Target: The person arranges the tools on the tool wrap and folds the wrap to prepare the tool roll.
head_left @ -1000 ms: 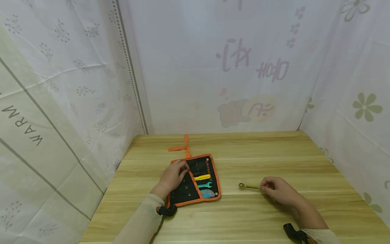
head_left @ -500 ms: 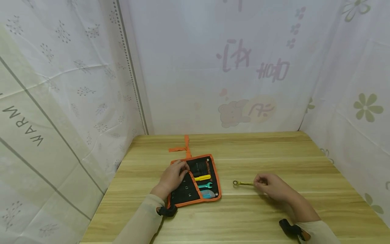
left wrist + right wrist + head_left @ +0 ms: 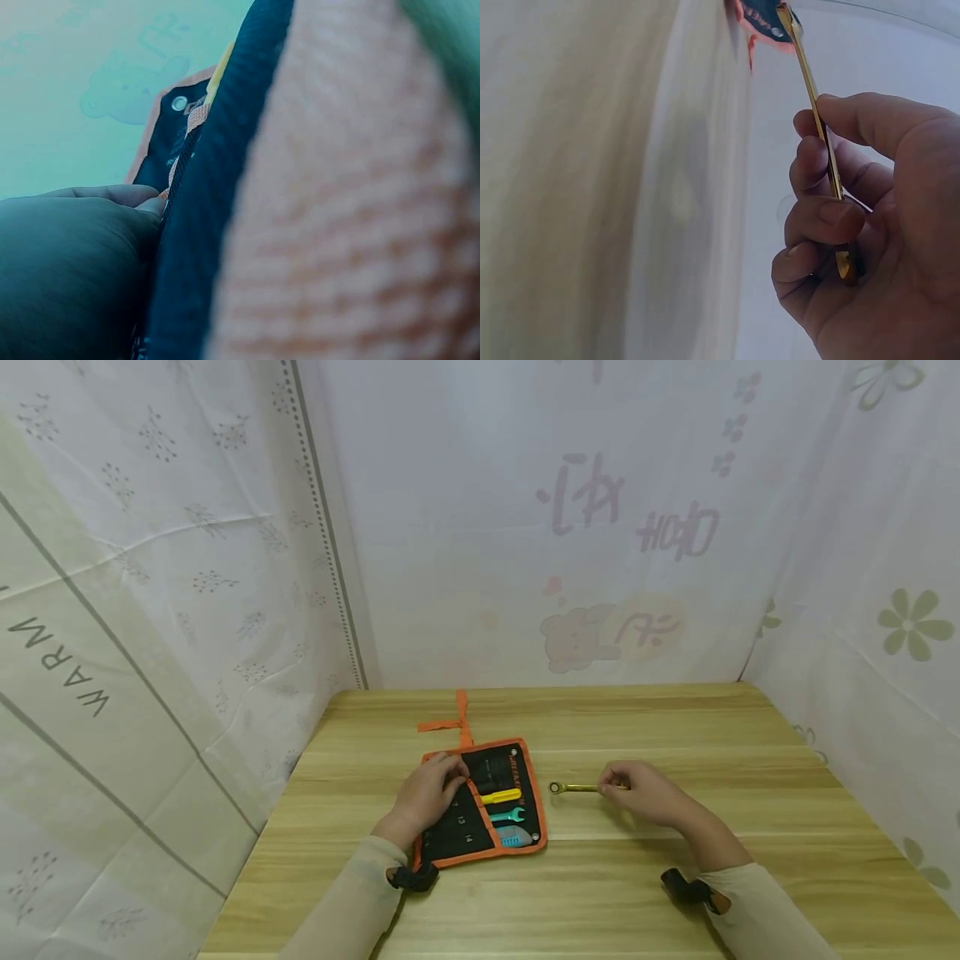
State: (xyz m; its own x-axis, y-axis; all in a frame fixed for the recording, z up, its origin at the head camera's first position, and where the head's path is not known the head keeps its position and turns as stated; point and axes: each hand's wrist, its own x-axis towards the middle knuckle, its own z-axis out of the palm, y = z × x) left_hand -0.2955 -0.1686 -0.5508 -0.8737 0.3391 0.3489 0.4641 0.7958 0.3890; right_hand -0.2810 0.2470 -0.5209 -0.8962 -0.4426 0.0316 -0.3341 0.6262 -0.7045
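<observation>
A black tool pouch (image 3: 491,767) with orange trim lies on the table, numbers printed on its pocket front. My left hand (image 3: 426,797) pinches the orange pocket edge between thumb and finger; the left wrist view shows the thumb and finger (image 3: 131,196) at that trim. Sticking out of the pockets are a yellow handle (image 3: 501,796), a teal open-end wrench (image 3: 507,815) and a grey-and-blue tool (image 3: 513,837). To the right, my right hand (image 3: 645,793) holds a gold ratchet wrench (image 3: 573,787) by its lower end, ring head toward the pouch. Curled fingers wrap its shaft (image 3: 817,112) in the right wrist view.
Orange tie straps (image 3: 461,718) extend from the pouch's far edge. The wooden table (image 3: 637,718) is bounded by printed cloth walls (image 3: 465,527) behind and on both sides. Each wrist wears a black camera mount (image 3: 684,887).
My right hand has carried the gold wrench leftward and slightly away from me, bringing its head close to the pouch's right edge. My left hand stays at the pocket edge.
</observation>
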